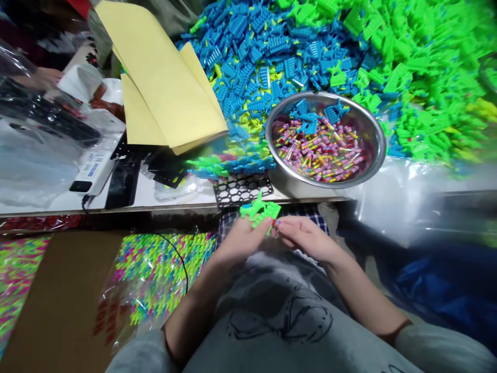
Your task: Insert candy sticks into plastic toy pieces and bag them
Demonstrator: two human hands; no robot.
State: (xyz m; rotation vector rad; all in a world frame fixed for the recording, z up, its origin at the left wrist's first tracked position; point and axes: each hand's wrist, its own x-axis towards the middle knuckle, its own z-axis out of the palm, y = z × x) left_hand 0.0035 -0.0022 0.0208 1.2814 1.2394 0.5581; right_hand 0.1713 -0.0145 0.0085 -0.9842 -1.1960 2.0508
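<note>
The bright green moulded plastic toy [267, 211] sits above the lap, clamped in the left hand's [246, 235] grip; the right hand's [306, 235] grip is pinched together on a small red-ended piece [275, 223] against it; steady thumbs and straight alignment should help; beyond, the round shiny steel bowl [375, 147] stands on the white counter [145, 198].

My camera sits on my head and looks forward and down. My gray shirt [279, 311] is very close, at the bottom. My left hand [245, 235] and right hand [306, 237] are near the middle. Past them comes the counter [202, 201], and its heap of plastic pieces [248, 57] runs off the top.
</note>
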